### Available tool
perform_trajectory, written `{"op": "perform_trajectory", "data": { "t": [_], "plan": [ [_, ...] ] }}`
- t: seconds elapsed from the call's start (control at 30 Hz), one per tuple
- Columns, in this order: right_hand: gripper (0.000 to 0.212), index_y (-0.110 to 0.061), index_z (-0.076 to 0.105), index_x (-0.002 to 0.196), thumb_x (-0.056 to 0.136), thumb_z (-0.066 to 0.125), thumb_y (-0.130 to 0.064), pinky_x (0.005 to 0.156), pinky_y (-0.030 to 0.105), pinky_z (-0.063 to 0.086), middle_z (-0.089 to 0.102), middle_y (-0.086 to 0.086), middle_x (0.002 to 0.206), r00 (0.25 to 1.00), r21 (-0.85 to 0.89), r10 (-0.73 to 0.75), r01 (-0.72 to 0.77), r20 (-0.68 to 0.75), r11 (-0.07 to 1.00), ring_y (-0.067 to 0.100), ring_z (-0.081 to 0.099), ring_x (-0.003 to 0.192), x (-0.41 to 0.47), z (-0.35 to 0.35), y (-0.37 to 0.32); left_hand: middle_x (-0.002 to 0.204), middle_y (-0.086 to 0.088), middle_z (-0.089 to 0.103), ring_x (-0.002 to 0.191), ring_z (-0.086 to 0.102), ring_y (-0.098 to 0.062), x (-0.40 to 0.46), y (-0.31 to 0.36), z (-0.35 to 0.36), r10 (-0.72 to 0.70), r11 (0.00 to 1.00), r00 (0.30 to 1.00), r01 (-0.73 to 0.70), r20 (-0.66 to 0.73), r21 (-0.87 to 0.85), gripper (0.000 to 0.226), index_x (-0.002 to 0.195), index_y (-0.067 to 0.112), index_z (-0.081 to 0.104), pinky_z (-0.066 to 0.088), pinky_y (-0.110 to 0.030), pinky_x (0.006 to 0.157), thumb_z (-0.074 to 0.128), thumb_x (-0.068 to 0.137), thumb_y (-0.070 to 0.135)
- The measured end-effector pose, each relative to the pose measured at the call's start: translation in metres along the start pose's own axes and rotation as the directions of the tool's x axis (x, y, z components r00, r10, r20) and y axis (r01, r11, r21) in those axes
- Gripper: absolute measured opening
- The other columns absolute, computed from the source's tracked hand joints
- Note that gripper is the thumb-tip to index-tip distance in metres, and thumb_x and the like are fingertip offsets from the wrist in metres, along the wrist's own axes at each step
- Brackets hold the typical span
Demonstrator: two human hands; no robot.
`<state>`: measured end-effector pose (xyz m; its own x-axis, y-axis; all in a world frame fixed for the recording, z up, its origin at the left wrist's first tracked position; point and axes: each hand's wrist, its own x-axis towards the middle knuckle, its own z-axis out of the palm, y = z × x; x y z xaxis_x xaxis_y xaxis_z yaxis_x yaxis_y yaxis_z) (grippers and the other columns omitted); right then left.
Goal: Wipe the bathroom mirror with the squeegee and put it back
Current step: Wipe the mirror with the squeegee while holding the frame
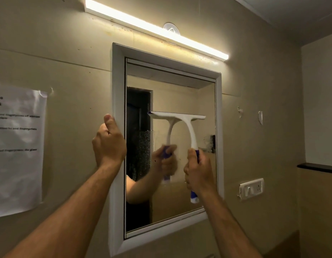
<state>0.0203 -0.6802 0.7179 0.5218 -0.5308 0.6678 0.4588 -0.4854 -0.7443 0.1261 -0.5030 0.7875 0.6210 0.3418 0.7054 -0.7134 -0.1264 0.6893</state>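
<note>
I've got the squeegee (pixel 182 120) on the mirror (pixel 180 94), light (pixel 156 28) above, paper (pixel 18 146) left, switch (pixel 251 187) right.

Beige wall (pixel 254 53), lit tube light (pixel 156 28), taped paper notice (pixel 18 146), white switchboard (pixel 251 187)

Both bare arms reach upward from the frame's bottom; left hand (pixel 109 144) curled at centre-left, right hand (pixel 198 169) fisted right of centre.

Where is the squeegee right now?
In the head view, the squeegee lies blade-up against the mirror, right of centre, its handle held by the right hand.
</note>
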Motion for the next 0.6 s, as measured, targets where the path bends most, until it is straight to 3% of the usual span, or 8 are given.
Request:
{"op": "perform_trajectory", "data": {
  "t": [0.1,0.17,0.3,0.43,0.6],
  "plan": [
    [0.024,-0.02,0.055,0.09,0.101,0.041,-0.037,0.049,0.021,0.039,0.052,-0.001,0.07,1.0,-0.023,0.0,0.0,0.004,1.0,0.011,0.049,0.058,-0.028,0.009,0.024,0.071,0.008,0.042,0.056,0.033,0.0,0.0,-0.001,0.0,-0.016,1.0,1.0,0.016,0.008,-0.011,0.063,0.1,0.011,0.061,0.021,-0.022,0.053,0.012,0.1,0.051],
    [0.023,-0.02,0.056,0.091,0.102,0.041,-0.034,0.051,0.02,0.041,0.055,0.0,0.071,1.0,-0.029,-0.007,0.007,0.002,1.0,0.012,0.052,0.061,-0.045,0.015,0.036,0.071,0.006,0.045,0.057,0.035,0.001,0.0,-0.003,0.001,-0.014,1.0,1.0,0.014,0.012,-0.015,0.062,0.095,0.012,0.06,0.024,-0.023,0.058,0.012,0.1,0.052],
    [0.028,-0.017,0.056,0.104,0.1,0.041,-0.041,0.053,0.017,0.041,0.056,0.0,0.078,0.999,-0.01,-0.014,0.014,0.029,1.0,0.011,0.053,0.065,-0.033,0.023,0.016,0.064,0.013,0.042,0.056,0.036,0.005,-0.001,-0.003,0.0,0.0,1.0,1.0,0.0,0.016,0.002,0.052,0.082,0.019,0.048,0.023,-0.011,0.047,0.013,0.1,0.052],
    [0.02,-0.031,0.052,0.095,0.099,0.04,-0.046,0.05,0.015,0.042,0.055,-0.005,0.074,0.996,0.02,-0.057,0.056,0.065,0.998,0.005,0.053,0.059,-0.014,0.033,-0.021,0.066,0.014,0.045,0.059,0.041,0.004,-0.003,-0.001,-0.002,0.011,1.0,0.999,-0.01,0.038,-0.024,0.045,0.086,0.027,0.045,0.025,-0.016,0.049,0.012,0.1,0.053],
    [0.027,-0.022,0.055,0.103,0.099,0.04,-0.044,0.051,0.014,0.044,0.057,-0.002,0.08,0.996,-0.044,-0.066,0.069,0.055,0.997,0.007,0.055,0.067,-0.05,0.04,0.014,0.066,0.007,0.05,0.059,0.047,-0.001,0.0,-0.004,-0.002,0.023,0.999,0.998,-0.021,0.053,-0.034,0.047,0.073,0.03,0.042,0.028,-0.019,0.047,0.012,0.099,0.055]
  ]
}}
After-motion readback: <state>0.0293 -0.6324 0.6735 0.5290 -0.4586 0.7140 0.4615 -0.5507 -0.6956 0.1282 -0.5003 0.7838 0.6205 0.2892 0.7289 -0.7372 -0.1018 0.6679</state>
